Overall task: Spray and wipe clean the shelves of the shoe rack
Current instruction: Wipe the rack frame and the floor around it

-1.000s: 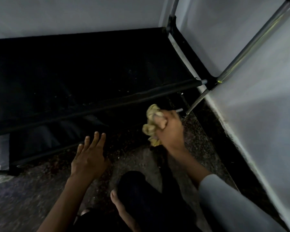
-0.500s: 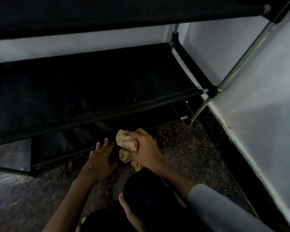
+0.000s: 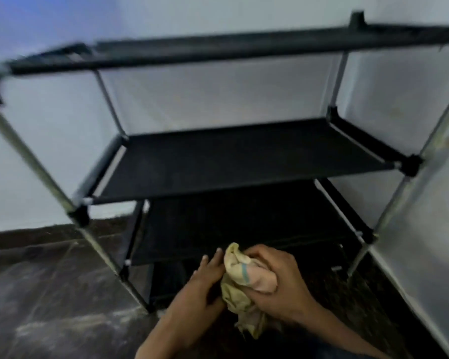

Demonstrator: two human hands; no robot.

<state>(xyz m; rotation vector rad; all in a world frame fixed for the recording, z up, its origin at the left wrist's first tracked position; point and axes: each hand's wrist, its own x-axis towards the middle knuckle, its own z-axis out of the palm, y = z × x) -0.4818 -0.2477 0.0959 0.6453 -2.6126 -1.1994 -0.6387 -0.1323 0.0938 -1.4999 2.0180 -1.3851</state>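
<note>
In the head view, the shoe rack (image 3: 244, 156) is standing in a corner of the room, a frame of silvery metal poles joined by black plastic connectors, with black fabric shelves stretched between the rails. The top shelf (image 3: 244, 46) is showing mostly as a dark front edge, blurred along its left end. The middle shelf (image 3: 244, 159) is lying flat and fully in view, its matte black cloth looking faintly dusty. The lower shelf (image 3: 244, 229) is sitting in shadow beneath it, and whatever is below that is too dark to make out.

The rack is resting on a dark speckled stone floor (image 3: 49, 294) with pale smears across it at the left. A pale wall (image 3: 44, 156) is running behind the rack, and a second pale wall (image 3: 412, 112) is closing in just beside the rack's right poles.

A crumpled yellowish cloth (image 3: 241, 288) with a thin blue stripe is sitting low in front of the lower shelf's front rail. The right hand (image 3: 278, 283) is gripping it, fingers curled round the bunched upper part while the loose end is hanging down below the fist. The left hand (image 3: 200, 288) is lying just beside it with its fingers straight, their sides touching the cloth's left edge without closing round it.
</note>
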